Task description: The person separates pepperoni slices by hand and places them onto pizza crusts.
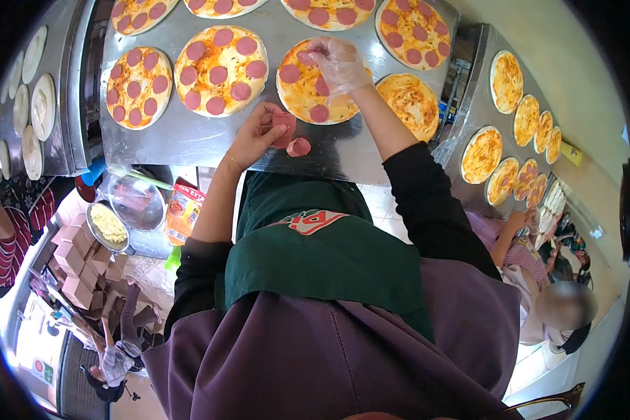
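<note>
My bare left hand [264, 128] pinches a small stack of pink sausage slices [284, 129] at the front edge of the metal table [210, 143]. More slices [299, 147] lie on the metal just right of that stack. My right hand [337, 64], in a clear plastic glove, is over the upper right of a pizza [297, 96] with several slices on its sauce. Its fingers are bunched together at the pizza's top edge, and whatever they hold is too small to make out. To the left is a pizza [220, 71] with a ring of slices around one in the middle.
A pizza without slices [407, 105] lies right of my right hand. More pizzas cover a right-hand table [469, 112], where a co-worker [514, 238] reaches in. Dough rounds [43, 108] are on the left table. Below stand a bowl of shredded cheese [109, 225] and cardboard boxes [77, 255].
</note>
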`<action>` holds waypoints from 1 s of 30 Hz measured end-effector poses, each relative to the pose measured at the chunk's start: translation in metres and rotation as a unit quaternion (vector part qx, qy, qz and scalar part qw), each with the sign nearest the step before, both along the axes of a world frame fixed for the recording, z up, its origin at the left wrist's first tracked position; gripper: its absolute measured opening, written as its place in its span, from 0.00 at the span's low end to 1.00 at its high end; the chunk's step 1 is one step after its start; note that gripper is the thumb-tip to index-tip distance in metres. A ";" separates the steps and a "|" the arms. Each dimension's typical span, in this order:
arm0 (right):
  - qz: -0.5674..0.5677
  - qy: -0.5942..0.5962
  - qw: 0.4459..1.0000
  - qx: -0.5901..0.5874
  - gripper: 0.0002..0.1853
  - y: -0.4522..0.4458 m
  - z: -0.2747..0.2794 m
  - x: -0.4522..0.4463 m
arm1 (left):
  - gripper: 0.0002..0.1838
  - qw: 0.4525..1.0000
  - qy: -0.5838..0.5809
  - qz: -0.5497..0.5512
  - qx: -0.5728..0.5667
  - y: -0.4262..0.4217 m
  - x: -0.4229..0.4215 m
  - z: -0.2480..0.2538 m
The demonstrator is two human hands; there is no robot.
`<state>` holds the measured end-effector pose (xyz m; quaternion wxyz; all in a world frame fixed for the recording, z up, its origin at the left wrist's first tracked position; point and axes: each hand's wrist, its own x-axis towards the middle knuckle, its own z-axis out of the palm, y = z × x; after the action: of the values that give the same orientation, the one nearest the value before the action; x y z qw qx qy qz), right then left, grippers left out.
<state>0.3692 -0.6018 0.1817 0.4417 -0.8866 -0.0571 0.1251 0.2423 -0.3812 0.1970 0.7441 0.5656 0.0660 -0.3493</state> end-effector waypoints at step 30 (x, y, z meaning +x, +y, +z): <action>0.094 -0.157 0.981 0.061 0.09 0.012 0.057 -0.075 | 0.20 0.990 -0.113 0.045 0.070 -0.030 0.013 0.007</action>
<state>0.2937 -0.5895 0.2387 0.4671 -0.8570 -0.2163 0.0218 0.2556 -0.4112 0.2038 0.7204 0.6485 0.0316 -0.2438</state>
